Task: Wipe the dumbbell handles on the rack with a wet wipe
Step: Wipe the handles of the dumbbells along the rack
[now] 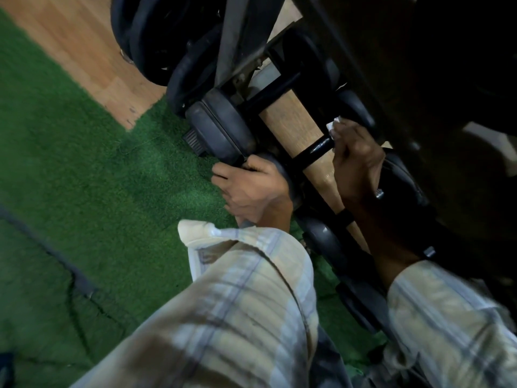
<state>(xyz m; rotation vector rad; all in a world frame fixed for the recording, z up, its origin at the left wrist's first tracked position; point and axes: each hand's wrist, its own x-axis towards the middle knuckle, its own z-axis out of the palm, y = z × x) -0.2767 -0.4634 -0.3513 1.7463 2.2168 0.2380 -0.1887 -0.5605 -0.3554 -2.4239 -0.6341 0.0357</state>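
Observation:
A black dumbbell lies across the low rack, its shiny black handle [314, 151] crossing a wooden rail [293, 119]. My right hand [356, 161] is wrapped round the far part of that handle with a white wet wipe [334, 126] bunched under the fingers, a bit of it sticking out at the top. My left hand [249, 186] grips the dumbbell's near round head [275, 166] at the rack's front edge. The far head of this dumbbell is mostly hidden behind my right hand.
More black dumbbells sit on either side: a big one [221, 127] beyond my left hand and smaller ones [324, 236] nearer me. Weight plates [145, 37] lean at the top. Green turf [84, 163] covers the floor left of the rack. A dark upper shelf [419, 65] overhangs on the right.

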